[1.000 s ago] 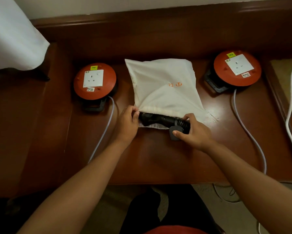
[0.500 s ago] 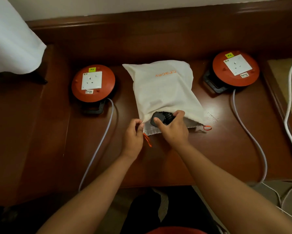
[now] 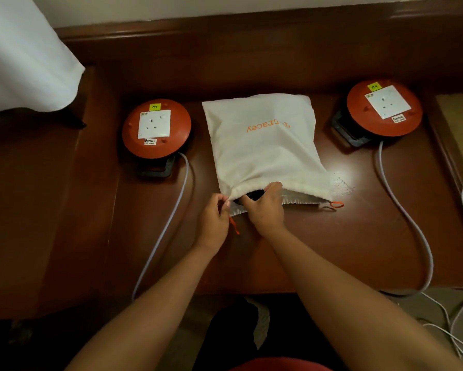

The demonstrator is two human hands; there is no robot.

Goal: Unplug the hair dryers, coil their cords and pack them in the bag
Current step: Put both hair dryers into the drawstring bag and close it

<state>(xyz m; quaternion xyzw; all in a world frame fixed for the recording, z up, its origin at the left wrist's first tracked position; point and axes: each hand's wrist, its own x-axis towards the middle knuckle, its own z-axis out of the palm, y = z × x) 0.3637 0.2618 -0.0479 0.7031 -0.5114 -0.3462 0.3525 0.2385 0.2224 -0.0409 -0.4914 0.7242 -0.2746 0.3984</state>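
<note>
The white cloth drawstring bag lies mid-frame on the dark wooden table. The left hand pinches the bag's mouth edge at its left corner. The right hand reaches into the opening, fingers curled on a black object barely visible inside.

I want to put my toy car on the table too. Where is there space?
The bare wood is between the white bag and the right reel, inside its grey cable. There is also a narrower strip between the bag and the left reel. It is crowded at the bag's mouth, where the left hand and right hand work.
</note>
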